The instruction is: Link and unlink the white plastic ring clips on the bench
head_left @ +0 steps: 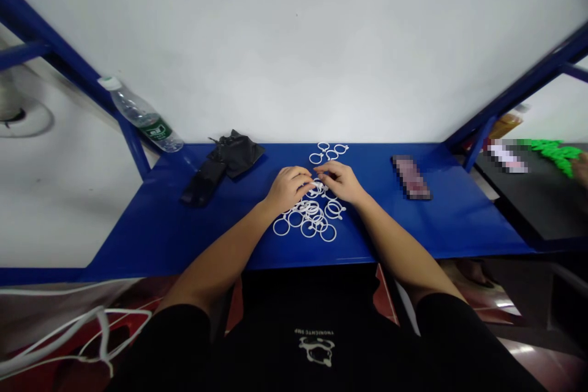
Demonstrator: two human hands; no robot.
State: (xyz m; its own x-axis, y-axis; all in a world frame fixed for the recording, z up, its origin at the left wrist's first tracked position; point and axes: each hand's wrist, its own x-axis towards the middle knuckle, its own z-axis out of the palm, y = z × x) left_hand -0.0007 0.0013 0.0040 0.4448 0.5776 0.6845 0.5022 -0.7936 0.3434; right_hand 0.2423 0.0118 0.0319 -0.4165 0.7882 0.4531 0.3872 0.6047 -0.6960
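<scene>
White plastic rings (282,227), each with a small tab, lie in a loose heap on the blue table (239,229) in front of me. My left hand (288,188) is over the heap's left upper side, fingers curled and pinched at a white ring near the fingertips. Facing it, my right hand (340,181) has its thumb and fingers bent together just above the same spot. What the right fingertips hold is too small to make out. Beyond both hands, several more rings (340,149) form a separate small group near the wall.
At left are a black pouch (239,153), a dark flat case (203,182) and a plastic bottle (151,125) leaning by the blue frame. A phone (412,177) lies at right. Beyond the right frame, green pieces (558,153) and another person's hand (581,170) show.
</scene>
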